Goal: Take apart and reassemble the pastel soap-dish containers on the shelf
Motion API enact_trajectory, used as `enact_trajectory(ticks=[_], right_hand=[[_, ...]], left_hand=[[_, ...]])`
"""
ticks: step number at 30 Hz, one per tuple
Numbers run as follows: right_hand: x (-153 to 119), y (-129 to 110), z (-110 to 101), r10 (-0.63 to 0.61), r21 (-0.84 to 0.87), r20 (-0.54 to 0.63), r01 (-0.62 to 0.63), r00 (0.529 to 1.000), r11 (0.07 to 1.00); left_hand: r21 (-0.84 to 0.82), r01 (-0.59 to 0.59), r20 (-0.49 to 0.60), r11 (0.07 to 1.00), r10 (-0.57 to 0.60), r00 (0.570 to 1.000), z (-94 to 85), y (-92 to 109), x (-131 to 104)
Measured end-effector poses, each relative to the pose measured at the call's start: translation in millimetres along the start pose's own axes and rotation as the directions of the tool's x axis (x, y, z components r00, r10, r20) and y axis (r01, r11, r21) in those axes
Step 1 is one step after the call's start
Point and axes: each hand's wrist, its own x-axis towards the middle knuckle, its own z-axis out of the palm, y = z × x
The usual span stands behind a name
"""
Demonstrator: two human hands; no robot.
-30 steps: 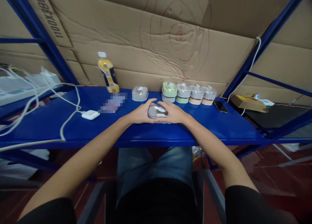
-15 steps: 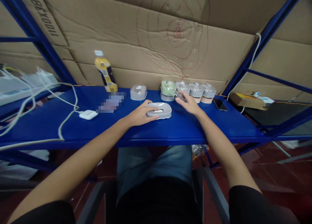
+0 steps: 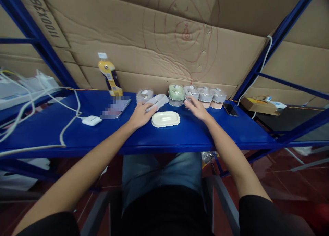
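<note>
My left hand (image 3: 142,114) grips one end of a grey oval cover (image 3: 159,100) and holds it tilted above the table, its hollow side partly in sight. Just right of that hand, a cream oval tray (image 3: 166,119) with a raised middle lies on the blue table. My right hand (image 3: 195,107) is closed at the fingertips around a thin greyish object too small to name. Close behind it stand a green-topped box (image 3: 176,92) stacked on a grey one and several more small stacked boxes (image 3: 205,93) with clear tops. Another grey box (image 3: 144,95) is partly hidden behind the cover.
Along the back left stands a yellow drink bottle (image 3: 110,75), with a blurred-out flat device (image 3: 119,108) before it. A white earphone case (image 3: 92,120) is joined to a cable (image 3: 67,128). To the right lie a phone (image 3: 230,109) and, beyond the frame post, a cardboard box (image 3: 260,106).
The grey cover has come up off the cream tray in my left hand and moved left and back, baring the tray. My right hand has stayed nearly in place.
</note>
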Motion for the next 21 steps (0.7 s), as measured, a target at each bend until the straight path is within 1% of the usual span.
enact_trajectory(ticks=[3,6,9,12,14,17,19,21], right_hand=[[1.3,3.2,-0.3,0.041,0.022,0.029,-0.042,0.999,0.999],[2.2,6.7,0.6,0.100,0.027,0.079,-0.103,0.992,0.994],[3.0,9.5,1.7,0.127,0.011,0.097,-0.129,0.987,0.992],[2.8,9.1,1.6,0.112,0.019,0.083,-0.114,0.990,0.993],[1.5,6.1,1.2,0.070,0.029,0.074,-0.072,0.995,0.997],[-1.5,-2.7,2.4,-0.080,0.039,0.086,0.077,0.993,0.996],[-3.0,-10.4,5.8,-0.197,0.038,0.117,0.194,0.973,0.980],[-3.3,-18.1,11.6,-0.282,0.018,0.172,0.283,0.944,0.959]], left_hand=[[0.078,0.038,0.057,0.996,-0.042,0.997,1.1,-3.2,-1.5],[0.120,0.001,0.088,0.993,-0.012,0.996,3.2,-8.9,-1.2],[0.095,-0.055,0.103,0.994,0.045,0.994,3.4,-10.9,-0.3],[0.018,-0.116,0.126,0.993,0.113,0.986,2.0,-4.9,-1.9],[-0.029,-0.172,0.160,0.985,0.174,0.972,1.9,1.9,-4.7],[-0.071,-0.231,0.213,0.970,0.241,0.947,4.9,10.9,-9.6],[-0.075,-0.232,0.228,0.970,0.243,0.943,8.3,13.9,-11.7],[-0.080,-0.214,0.228,0.974,0.227,0.947,11.9,14.4,-12.3]])
